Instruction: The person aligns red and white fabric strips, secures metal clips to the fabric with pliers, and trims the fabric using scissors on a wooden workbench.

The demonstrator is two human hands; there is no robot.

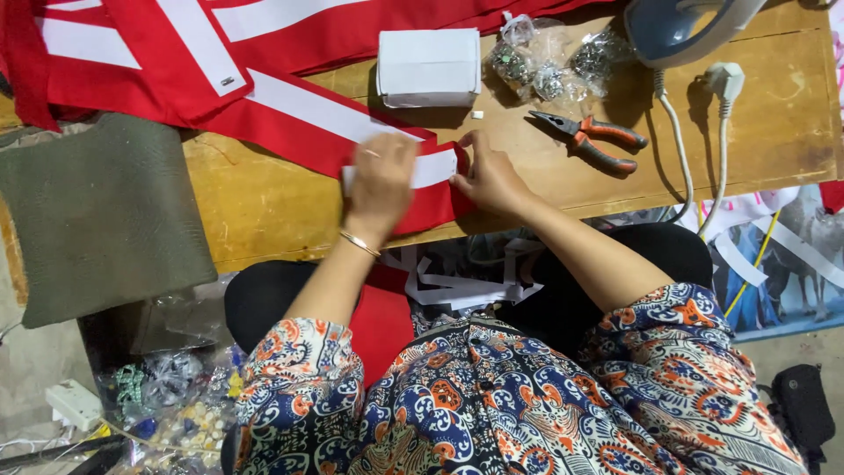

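Two hands press a red cloth with a white stripe at the near edge of a wooden table.

The left hand lies flat and spread on the white stripe of the red cloth. The right hand pinches the end of the stripe. Behind them on the wooden table sit a white box, clear bags of small bits, pliers with orange handles, and an iron. A green pad lies at the left. More bags lie on the floor.
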